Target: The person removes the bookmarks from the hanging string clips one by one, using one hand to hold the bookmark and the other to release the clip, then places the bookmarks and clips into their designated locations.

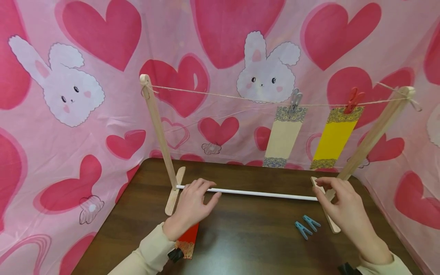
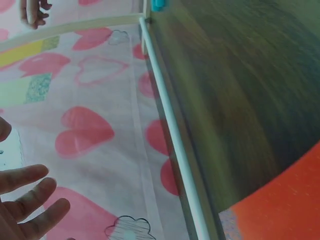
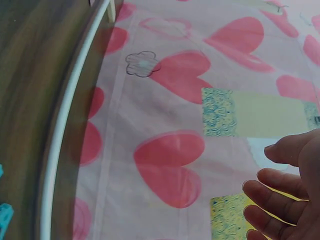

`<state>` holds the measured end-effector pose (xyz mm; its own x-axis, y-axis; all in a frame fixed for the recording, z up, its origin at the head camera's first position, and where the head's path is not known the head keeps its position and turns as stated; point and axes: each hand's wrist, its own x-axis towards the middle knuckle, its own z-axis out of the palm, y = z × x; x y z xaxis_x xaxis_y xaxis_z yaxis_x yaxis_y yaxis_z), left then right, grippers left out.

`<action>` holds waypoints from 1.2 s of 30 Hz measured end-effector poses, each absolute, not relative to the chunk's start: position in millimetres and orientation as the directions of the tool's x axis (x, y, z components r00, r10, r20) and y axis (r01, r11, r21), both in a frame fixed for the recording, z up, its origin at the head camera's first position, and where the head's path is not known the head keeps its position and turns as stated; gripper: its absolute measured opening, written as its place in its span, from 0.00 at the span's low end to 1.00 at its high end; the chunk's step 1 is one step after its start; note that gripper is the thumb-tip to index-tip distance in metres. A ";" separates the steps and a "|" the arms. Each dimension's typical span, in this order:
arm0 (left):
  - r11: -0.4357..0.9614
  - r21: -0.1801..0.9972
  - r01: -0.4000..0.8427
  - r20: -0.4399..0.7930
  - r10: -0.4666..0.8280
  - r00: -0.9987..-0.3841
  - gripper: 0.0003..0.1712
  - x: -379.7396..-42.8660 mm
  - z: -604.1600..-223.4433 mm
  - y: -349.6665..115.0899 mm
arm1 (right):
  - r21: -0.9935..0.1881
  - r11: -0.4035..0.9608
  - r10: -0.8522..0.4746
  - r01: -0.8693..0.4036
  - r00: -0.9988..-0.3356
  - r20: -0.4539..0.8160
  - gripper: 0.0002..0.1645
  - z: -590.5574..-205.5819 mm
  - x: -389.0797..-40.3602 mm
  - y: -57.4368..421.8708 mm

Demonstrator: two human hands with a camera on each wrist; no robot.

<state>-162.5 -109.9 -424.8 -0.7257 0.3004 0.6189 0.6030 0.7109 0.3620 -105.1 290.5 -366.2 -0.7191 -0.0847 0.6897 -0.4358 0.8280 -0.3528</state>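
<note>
Nearest, the left sleeve point(image 1: 148, 250) covers part of a red card point(image 1: 187, 236), which lies on the worktop point(image 1: 261, 244) towards its left edge. Two blue clothespins point(image 1: 307, 227) lie side by side nearer the right edge, just beside the right wooden foot point(image 1: 332, 221).

Both hands are open, with fingers loosely bent and nothing held. The left hand point(image 1: 193, 202) is over the left stretch of a white rod point(image 1: 261, 193) and hides part of it; contact cannot be told. The right hand point(image 1: 343, 200) stands before the rod's right end, blocking part of that foot and the post's base.

The rod runs low between the left post point(image 1: 159, 133) and right post point(image 1: 374, 143), roughly along the worktop's far edge. A string point(image 1: 213, 94) joins their tops; from its right half hang a cream card point(image 1: 283, 135) under a grey clothespin point(image 1: 294, 101) and a yellow card point(image 1: 335, 139) under a red clothespin point(image 1: 351, 102). Behind is pink cloth point(image 1: 165, 38) with hearts and rabbits.
</note>
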 end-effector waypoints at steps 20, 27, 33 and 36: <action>0.625 0.443 0.643 0.634 0.289 -0.717 0.14 -172.9 -411.6 -71.4 | -0.285 0.832 -0.127 -0.477 -0.662 0.739 0.20 -328.5 -106.5 282.5; 0.593 0.485 0.643 0.624 0.281 -0.729 0.14 -177.6 -405.4 -60.9 | -0.274 0.819 -0.143 -0.504 -0.643 0.753 0.17 -315.6 -108.0 284.5; 0.564 0.510 0.650 0.633 0.265 -0.727 0.13 -181.1 -400.1 -53.9 | -0.258 0.825 -0.151 -0.503 -0.636 0.757 0.20 -307.4 -109.5 284.9; 0.541 0.525 0.657 0.645 0.251 -0.722 0.11 -182.3 -397.4 -50.2 | -0.254 0.831 -0.150 -0.496 -0.638 0.755 0.21 -303.7 -110.5 284.0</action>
<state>-182.3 -50.2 -397.4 -0.7220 0.2514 0.6446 0.6570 0.5414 0.5246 -110.5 284.0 -303.7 -0.6381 -0.1499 0.7552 -0.4957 0.8305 -0.2540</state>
